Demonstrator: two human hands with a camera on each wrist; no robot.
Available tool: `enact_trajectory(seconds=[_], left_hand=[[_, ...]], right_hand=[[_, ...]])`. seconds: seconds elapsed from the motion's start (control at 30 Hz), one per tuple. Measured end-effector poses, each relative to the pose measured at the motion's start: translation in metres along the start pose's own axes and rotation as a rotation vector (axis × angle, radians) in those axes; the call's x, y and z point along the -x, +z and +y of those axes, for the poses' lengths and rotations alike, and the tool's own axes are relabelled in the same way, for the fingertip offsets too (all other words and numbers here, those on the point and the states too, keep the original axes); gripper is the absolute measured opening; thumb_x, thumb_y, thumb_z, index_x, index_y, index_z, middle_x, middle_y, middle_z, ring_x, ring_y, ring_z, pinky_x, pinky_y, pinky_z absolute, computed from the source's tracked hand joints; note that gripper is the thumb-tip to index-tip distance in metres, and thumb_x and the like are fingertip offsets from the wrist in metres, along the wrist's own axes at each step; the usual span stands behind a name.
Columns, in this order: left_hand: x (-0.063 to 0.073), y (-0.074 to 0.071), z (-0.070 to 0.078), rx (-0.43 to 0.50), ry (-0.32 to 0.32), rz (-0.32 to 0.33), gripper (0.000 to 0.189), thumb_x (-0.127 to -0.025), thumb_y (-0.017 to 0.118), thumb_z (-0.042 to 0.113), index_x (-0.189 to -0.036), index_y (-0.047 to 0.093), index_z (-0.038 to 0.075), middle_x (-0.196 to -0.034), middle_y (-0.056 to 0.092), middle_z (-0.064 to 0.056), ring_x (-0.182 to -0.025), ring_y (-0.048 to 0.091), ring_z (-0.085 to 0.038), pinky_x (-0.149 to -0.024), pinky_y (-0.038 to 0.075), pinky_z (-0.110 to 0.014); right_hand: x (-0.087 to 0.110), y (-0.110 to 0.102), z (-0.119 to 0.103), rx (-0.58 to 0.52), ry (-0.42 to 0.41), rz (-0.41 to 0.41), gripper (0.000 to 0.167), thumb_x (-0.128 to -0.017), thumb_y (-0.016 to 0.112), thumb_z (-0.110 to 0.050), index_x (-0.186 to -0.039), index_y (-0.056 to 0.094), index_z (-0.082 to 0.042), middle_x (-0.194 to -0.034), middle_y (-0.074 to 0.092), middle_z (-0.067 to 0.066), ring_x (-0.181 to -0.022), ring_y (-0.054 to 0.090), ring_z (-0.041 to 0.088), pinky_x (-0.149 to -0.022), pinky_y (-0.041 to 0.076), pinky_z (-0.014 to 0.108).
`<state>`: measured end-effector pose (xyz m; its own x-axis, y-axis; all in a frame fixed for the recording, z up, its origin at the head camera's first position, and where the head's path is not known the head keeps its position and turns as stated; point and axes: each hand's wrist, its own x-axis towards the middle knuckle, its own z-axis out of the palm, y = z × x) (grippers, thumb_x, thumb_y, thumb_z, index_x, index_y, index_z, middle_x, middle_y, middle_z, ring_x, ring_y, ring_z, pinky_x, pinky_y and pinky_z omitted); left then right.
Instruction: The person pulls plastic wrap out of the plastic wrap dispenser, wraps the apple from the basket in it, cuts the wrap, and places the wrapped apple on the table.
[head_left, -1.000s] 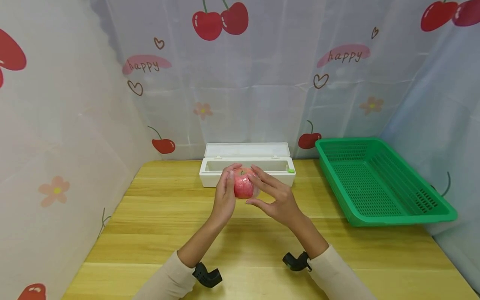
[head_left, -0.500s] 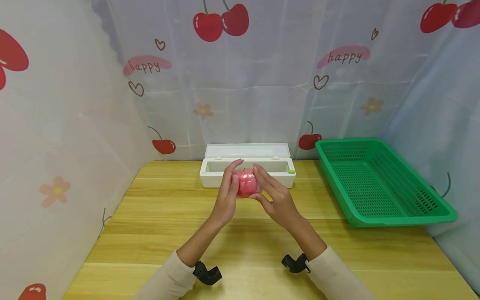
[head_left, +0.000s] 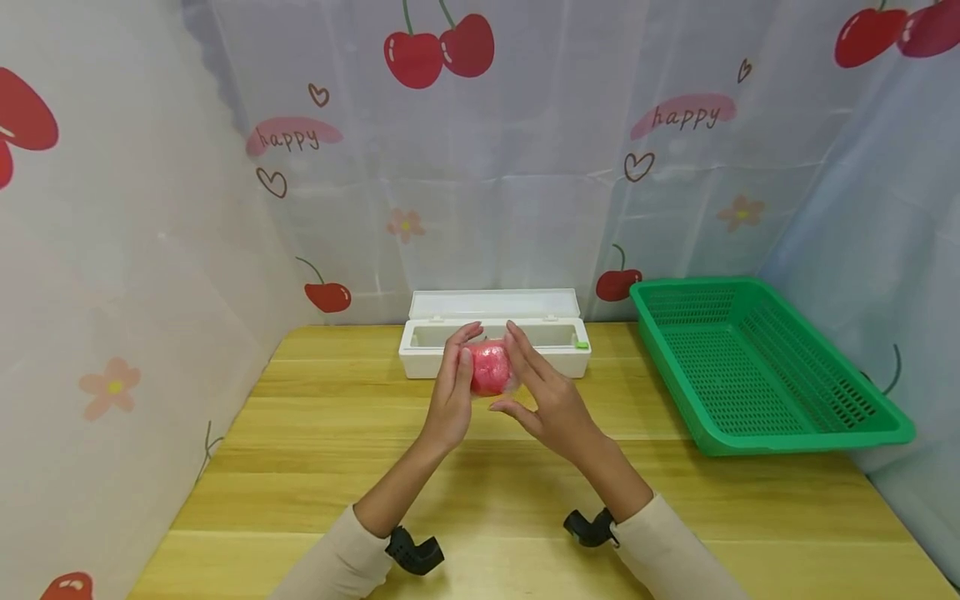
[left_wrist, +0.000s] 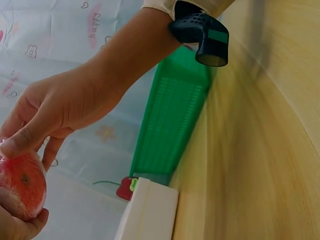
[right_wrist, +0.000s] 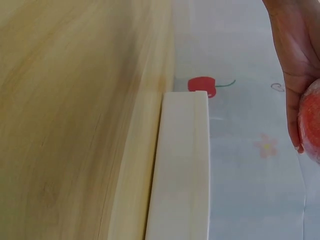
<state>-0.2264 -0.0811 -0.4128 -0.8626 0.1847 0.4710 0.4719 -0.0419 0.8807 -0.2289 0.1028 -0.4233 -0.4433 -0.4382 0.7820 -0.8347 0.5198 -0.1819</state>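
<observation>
A red apple [head_left: 491, 368] wrapped in clear plastic film is held up over the table, in front of the white box. My left hand [head_left: 450, 396] grips it from the left, thumb on the near side. On the other side my right hand [head_left: 553, 404] lays nearly straight fingers against the wrapped surface, its thumb spread away below. The left wrist view shows the apple's [left_wrist: 25, 182] dimpled end under shiny film, with the right hand [left_wrist: 75, 102] above it. At the right wrist view's edge, the left hand [right_wrist: 300, 70] cups the apple [right_wrist: 311, 120].
Behind the hands stands a long white box [head_left: 420, 363] with its lid [head_left: 495, 303] raised and a green slider [head_left: 582, 345] at its right end. A green plastic basket [head_left: 750, 375] sits at the right of the wooden table [head_left: 315, 467]. Printed curtains [head_left: 495, 225] enclose the table.
The apple has turned in the hands, its stem tipping away from view. The right thumb came in against it, then moved off again; the left hand keeps its hold.
</observation>
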Motion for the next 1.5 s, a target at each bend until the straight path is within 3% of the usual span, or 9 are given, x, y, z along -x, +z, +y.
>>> enact_trajectory(seconds=[0.33,0.47,0.6,0.73,1.03,1.3,1.5], left_hand=[[0.0018,0.0008,-0.0017,0.04,-0.029,0.009,0.043,-0.113,0.03,0.031,-0.152,0.036,0.017,-0.149,0.042,-0.007,-0.121,0.055,-0.031,-0.083,0.061,-0.036],[0.0005,0.0009,-0.0018,0.03,-0.036,0.022,0.042,-0.113,0.031,0.03,-0.152,0.037,0.017,-0.148,0.043,-0.007,-0.122,0.054,-0.03,-0.086,0.06,-0.035],[-0.0001,0.0006,-0.0016,0.039,-0.037,0.021,0.041,-0.113,0.03,0.032,-0.151,0.038,0.018,-0.147,0.044,-0.008,-0.117,0.058,-0.031,-0.081,0.061,-0.037],[-0.0001,0.0004,-0.0008,0.036,-0.041,0.014,0.04,-0.113,0.03,0.032,-0.15,0.04,0.019,-0.146,0.044,-0.009,-0.116,0.058,-0.032,-0.079,0.062,-0.036],[0.001,0.0003,0.0006,-0.038,-0.057,0.03,0.039,-0.113,0.03,0.031,-0.149,0.041,0.02,-0.144,0.046,-0.008,-0.119,0.055,-0.027,-0.082,0.059,-0.031],[0.001,-0.0009,0.0018,-0.026,-0.081,0.021,0.04,-0.113,0.031,0.034,-0.149,0.042,0.02,-0.142,0.048,-0.01,-0.12,0.056,-0.028,-0.084,0.059,-0.032],[-0.0009,0.0,-0.0007,0.011,-0.076,0.004,0.04,-0.112,0.033,0.034,-0.149,0.043,0.019,-0.14,0.049,-0.011,-0.12,0.056,-0.029,-0.088,0.059,-0.034]], right_hand=[[0.0006,0.0028,-0.0055,0.137,-0.049,-0.036,0.071,-0.107,0.042,-0.044,-0.155,0.031,0.007,-0.163,0.029,0.02,-0.138,0.049,0.033,-0.096,0.054,0.037],[0.0007,0.0026,-0.0043,0.09,-0.034,-0.05,0.073,-0.107,0.04,-0.048,-0.156,0.029,0.004,-0.163,0.028,0.02,-0.141,0.045,0.031,-0.098,0.052,0.037],[0.0004,0.0015,-0.0038,-0.006,0.005,-0.033,0.064,-0.109,0.04,-0.042,-0.157,0.033,0.0,-0.164,0.03,0.016,-0.143,0.043,0.029,-0.104,0.048,0.037],[-0.0002,0.0013,-0.0036,-0.032,0.004,0.0,0.058,-0.109,0.043,-0.037,-0.154,0.04,-0.002,-0.161,0.037,0.016,-0.14,0.047,0.03,-0.104,0.047,0.036],[0.0014,0.0015,-0.0034,0.01,-0.012,-0.015,0.062,-0.102,0.053,-0.035,-0.153,0.042,-0.003,-0.159,0.039,0.015,-0.136,0.052,0.031,-0.098,0.052,0.036],[0.0013,-0.0006,-0.0018,0.019,-0.026,-0.004,0.066,-0.095,0.063,-0.036,-0.15,0.048,-0.005,-0.155,0.046,0.013,-0.131,0.056,0.031,-0.095,0.053,0.034],[0.0031,-0.0018,0.0033,-0.086,0.028,0.005,0.084,-0.079,0.082,-0.028,-0.152,0.047,-0.007,-0.154,0.048,0.011,-0.133,0.055,0.03,-0.097,0.052,0.032]])
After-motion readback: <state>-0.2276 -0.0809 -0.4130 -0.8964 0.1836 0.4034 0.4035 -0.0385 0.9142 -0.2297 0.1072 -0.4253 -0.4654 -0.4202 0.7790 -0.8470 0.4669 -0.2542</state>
